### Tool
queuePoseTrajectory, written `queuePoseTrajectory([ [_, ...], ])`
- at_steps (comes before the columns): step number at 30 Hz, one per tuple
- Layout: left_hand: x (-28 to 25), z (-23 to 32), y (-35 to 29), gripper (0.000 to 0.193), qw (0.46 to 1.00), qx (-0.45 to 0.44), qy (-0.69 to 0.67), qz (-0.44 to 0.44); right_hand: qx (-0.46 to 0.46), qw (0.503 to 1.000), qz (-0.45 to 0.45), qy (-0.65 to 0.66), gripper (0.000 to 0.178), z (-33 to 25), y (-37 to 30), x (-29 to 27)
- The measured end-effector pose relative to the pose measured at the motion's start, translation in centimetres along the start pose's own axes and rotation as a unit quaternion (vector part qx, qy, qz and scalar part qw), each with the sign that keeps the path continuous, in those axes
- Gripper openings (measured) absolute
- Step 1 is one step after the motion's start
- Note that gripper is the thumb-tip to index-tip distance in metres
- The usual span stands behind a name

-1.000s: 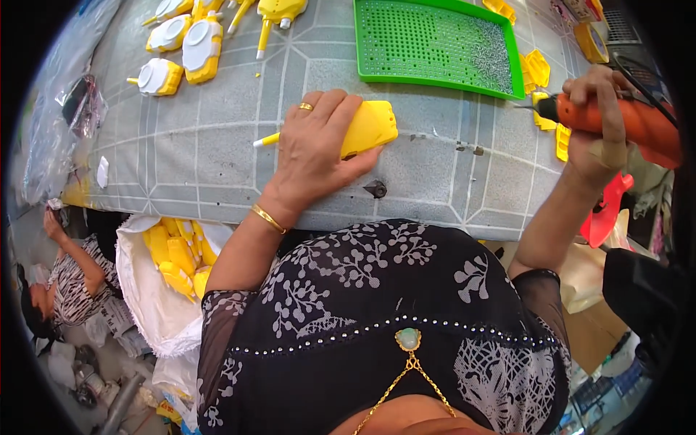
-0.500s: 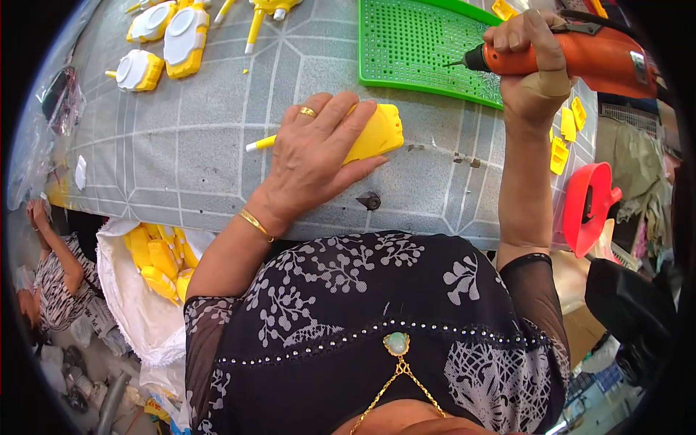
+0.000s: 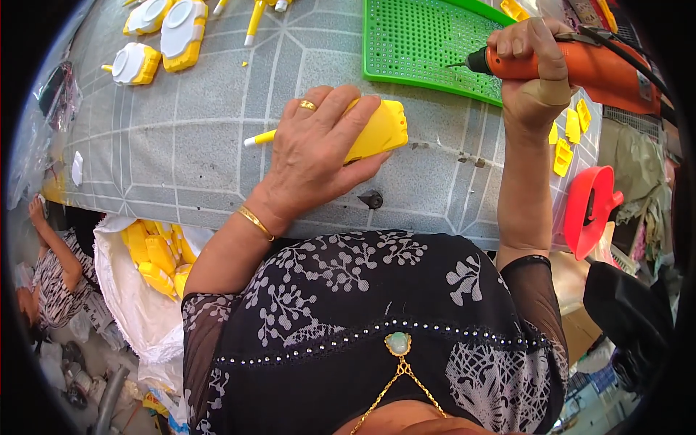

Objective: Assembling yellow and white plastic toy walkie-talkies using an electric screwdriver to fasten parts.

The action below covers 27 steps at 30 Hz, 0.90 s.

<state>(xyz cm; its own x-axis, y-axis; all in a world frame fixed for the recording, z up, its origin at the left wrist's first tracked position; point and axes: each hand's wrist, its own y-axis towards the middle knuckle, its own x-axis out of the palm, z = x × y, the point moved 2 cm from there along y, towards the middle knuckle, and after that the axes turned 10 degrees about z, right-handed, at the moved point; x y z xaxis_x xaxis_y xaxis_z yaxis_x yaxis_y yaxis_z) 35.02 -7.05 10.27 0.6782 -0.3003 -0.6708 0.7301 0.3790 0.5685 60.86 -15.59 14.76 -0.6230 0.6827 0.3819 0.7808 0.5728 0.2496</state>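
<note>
My left hand (image 3: 319, 145) is closed over a yellow plastic toy part (image 3: 384, 132) on the table, fingers across its top and thumb along its near edge. From its left side sticks out a thin yellow rod with a white tip (image 3: 259, 138); part of the piece is hidden under my palm. In my right hand (image 3: 533, 72) I grip an orange electric screwdriver (image 3: 598, 71), held level, its bit pointing left. That bit is above the right part of a green perforated tray (image 3: 413, 43), where many small silvery screws lie.
Yellow-and-white assembled pieces (image 3: 183, 32) lie at the far left. Small yellow parts (image 3: 563, 156) and a red plastic frame (image 3: 589, 212) sit at the right edge. A white sack (image 3: 119, 261) of yellow parts hangs below the table's left side. Another person (image 3: 61, 268) is at far left.
The view has shifted slightly. Both hands keep their grips; the screwdriver stays over the tray, with its rear end a little lower, and the yellow part stays under my left hand.
</note>
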Motion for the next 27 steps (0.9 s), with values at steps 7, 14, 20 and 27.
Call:
queuePoseTrajectory([
  [7,0.1,0.0,0.1,0.058,1.0,0.001,0.0,-0.001,0.01,1.0,0.011,0.02,0.015,-1.2,-0.2,-0.3],
  [14,-0.2,0.2,0.0,0.062,1.0,-0.016,0.015,-0.01,0.051,0.981,-0.16,0.097,0.012,-5.7,-2.2,1.7],
  [20,-0.1,0.1,0.0,0.061,1.0,-0.006,0.017,0.003,0.059,0.965,-0.23,0.11,0.013,-4.8,-4.9,3.3],
  [27,-0.2,0.0,-0.2,0.062,1.0,-0.008,0.017,-0.005,0.074,0.967,-0.219,0.105,0.012,-3.4,-5.6,3.6],
])
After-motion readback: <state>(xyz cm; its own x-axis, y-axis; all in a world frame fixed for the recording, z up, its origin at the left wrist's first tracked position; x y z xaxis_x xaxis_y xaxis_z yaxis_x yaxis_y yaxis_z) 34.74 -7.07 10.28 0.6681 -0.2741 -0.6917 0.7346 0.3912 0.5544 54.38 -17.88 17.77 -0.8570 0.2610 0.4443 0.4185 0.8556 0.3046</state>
